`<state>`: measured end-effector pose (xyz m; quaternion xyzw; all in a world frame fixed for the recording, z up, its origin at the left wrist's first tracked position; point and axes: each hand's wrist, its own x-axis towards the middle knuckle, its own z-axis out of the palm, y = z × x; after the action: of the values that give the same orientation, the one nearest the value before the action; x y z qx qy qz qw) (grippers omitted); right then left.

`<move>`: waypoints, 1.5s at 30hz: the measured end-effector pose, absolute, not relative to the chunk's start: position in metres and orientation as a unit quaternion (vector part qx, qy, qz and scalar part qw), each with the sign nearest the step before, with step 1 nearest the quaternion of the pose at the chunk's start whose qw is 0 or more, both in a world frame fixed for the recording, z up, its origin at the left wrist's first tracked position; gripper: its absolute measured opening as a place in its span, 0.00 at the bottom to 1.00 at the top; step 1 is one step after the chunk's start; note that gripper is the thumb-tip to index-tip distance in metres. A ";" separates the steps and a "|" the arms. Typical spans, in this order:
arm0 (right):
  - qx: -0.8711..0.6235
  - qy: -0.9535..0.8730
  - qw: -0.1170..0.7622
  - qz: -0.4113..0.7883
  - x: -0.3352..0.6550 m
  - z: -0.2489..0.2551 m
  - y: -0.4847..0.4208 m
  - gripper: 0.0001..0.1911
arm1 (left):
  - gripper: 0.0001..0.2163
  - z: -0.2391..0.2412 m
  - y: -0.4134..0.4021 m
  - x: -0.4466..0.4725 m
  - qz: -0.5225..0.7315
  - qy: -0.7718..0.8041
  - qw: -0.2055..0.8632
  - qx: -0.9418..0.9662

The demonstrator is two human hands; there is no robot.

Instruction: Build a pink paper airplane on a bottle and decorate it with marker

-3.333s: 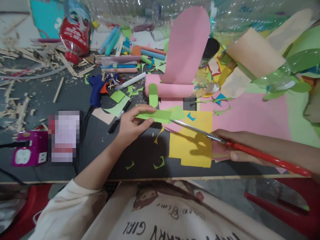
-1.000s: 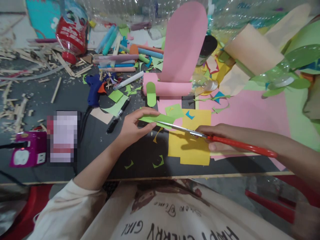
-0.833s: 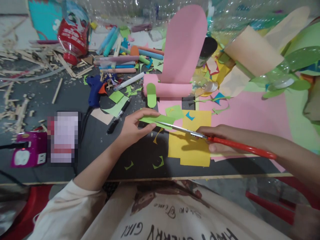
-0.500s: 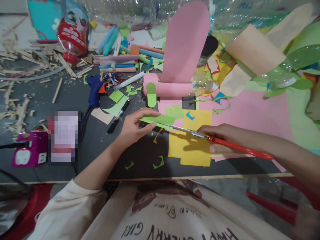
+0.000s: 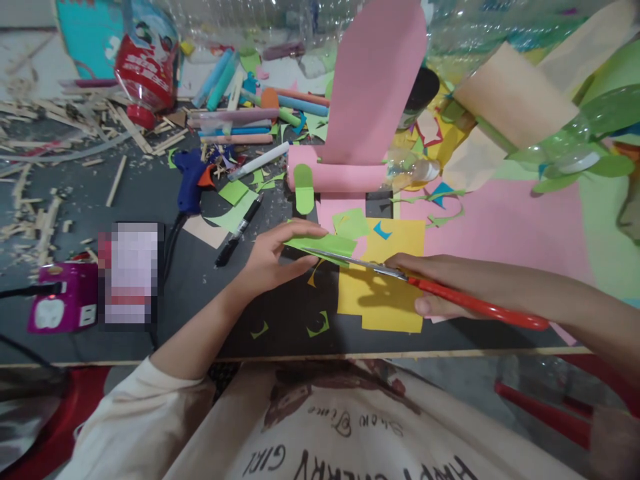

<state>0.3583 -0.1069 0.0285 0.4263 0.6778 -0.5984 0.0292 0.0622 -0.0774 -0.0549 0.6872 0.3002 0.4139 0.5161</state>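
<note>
My left hand (image 5: 277, 257) pinches a strip of green paper (image 5: 333, 247) between thumb and fingers above the dark table. My right hand (image 5: 435, 280) is closed around the red handles of a pair of scissors (image 5: 470, 303). Their metal blades point left along the green paper, with the tips close to my left thumb. Under the blades lies a yellow sheet of paper (image 5: 390, 310). Just beyond my hands rests a pink paper-covered cylinder (image 5: 345, 177) with a rounded green tab (image 5: 304, 190) and a tall pink rounded panel (image 5: 377, 80) rising behind it.
To the left are a blue glue gun (image 5: 189, 180), a black pen (image 5: 239, 230), a blurred phone (image 5: 131, 273) and a purple power adapter (image 5: 63, 297). Markers, wooden sticks and a red-labelled bottle (image 5: 147, 67) crowd the back. Pink sheets (image 5: 520, 227) and a green plastic bottle (image 5: 560, 147) lie right.
The scissors have shifted slightly left along the green paper, and their blades look more closed. My left hand and the paper have moved slightly right.
</note>
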 end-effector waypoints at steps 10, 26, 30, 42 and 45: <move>0.445 0.626 0.068 -0.637 0.353 0.027 -0.105 0.27 | 0.14 -0.053 -0.078 0.063 0.410 0.288 0.507 0.702; 0.453 0.629 0.007 -0.632 0.369 -0.002 -0.119 0.31 | 0.23 -0.059 -0.077 0.063 0.425 0.297 0.559 0.647; 0.462 0.600 -0.013 -0.653 0.375 -0.002 -0.125 0.30 | 0.26 -0.066 -0.071 0.065 0.486 0.316 0.512 0.633; 0.456 0.667 -0.015 -0.589 0.372 0.000 -0.136 0.27 | 0.22 -0.054 -0.082 0.075 0.445 0.441 0.531 0.571; 0.457 0.674 -0.006 -0.580 0.368 0.005 -0.141 0.26 | 0.23 -0.050 -0.082 0.077 0.445 0.457 0.537 0.552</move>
<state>0.3678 -0.1408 0.0049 0.4572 0.6739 -0.5804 -0.0056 0.0767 -0.0821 -0.0503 0.5523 0.4572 0.4450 0.5366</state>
